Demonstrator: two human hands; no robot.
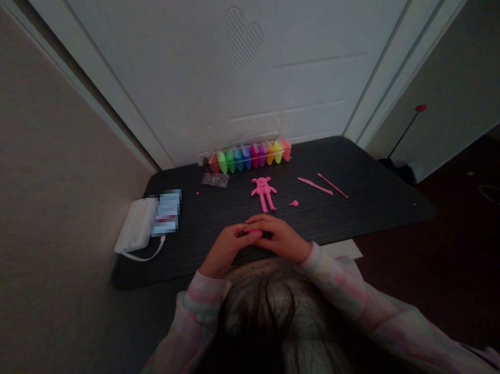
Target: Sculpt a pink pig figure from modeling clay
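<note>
My left hand [227, 246] and my right hand [279, 237] meet at the near edge of the dark table [361, 203], fingers curled together around a small lump of pink clay [255, 232]. Just beyond them a flat pink clay figure [264, 192] with arms and legs lies on the table. A tiny pink clay bit [294, 203] lies to its right. Two pink modelling tools [323, 186] lie further right.
A row of coloured clay packs [250, 156] in a clear holder stands at the table's back edge against a white door. A small clear bag [215, 180] lies in front of it. A white pouch with a cord [139, 226] sits at the left edge.
</note>
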